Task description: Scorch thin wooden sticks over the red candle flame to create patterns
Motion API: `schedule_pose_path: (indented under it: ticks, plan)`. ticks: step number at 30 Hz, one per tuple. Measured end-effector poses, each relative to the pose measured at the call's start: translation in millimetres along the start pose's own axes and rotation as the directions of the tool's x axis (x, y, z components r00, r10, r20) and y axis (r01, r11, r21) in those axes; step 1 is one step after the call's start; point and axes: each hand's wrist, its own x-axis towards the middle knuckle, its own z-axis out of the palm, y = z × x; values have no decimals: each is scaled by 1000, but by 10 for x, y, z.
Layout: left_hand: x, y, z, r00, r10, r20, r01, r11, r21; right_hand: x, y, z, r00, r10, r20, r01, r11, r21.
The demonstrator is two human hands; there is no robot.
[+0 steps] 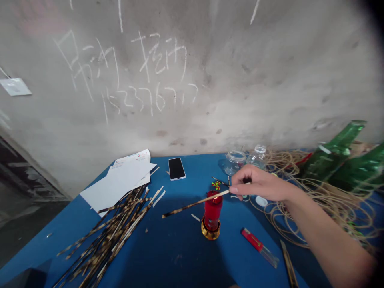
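From the head view, the right hand (pixel 261 185) reaches in from four o'clock across the blue desk (pixel 180 260), its fingers pinched closed on the pale end of a thin scorch-marked bamboo strip (pixel 195 204). The left hand is out of view. The strip runs from the hand toward nine o'clock, slightly downward, and passes over the top of a red candle (pixel 212 214) standing upright in a gold holder near the middle of the desk. Whether the strip touches the candle cannot be told. At eight o'clock from the candle lies a loose pile of similar strips (pixel 111 232), with white papers (pixel 120 180) beyond it at ten o'clock. A phone (pixel 176 168) lies face up at eleven o'clock. At one o'clock two clear glass jars (pixel 235 161) stand near the wall (pixel 210 80), which bears chalk writing. Coils of tan cane (pixel 327 200) spread at three o'clock under the forearm, with green bottles (pixel 333 150) behind them. A red tool (pixel 259 247) lies at four o'clock from the candle, near it.
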Motion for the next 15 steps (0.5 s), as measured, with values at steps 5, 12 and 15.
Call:
schedule_pose_path:
  ticks: [5, 12, 15]
  plan:
    - [12, -165, -164, 1000, -12, -9, 12, 1000, 3, 0, -3, 8, 1000, -8, -10, 8, 1000, 7]
    - [29, -65, -143, 1000, -7, -8, 7, 1000, 14, 0, -10, 27, 1000, -9, -10, 9, 1000, 7]
    - [19, -29, -81, 1000, -5, -4, 5, 1000, 22, 0, -27, 37, 1000, -9, -15, 9, 1000, -3]
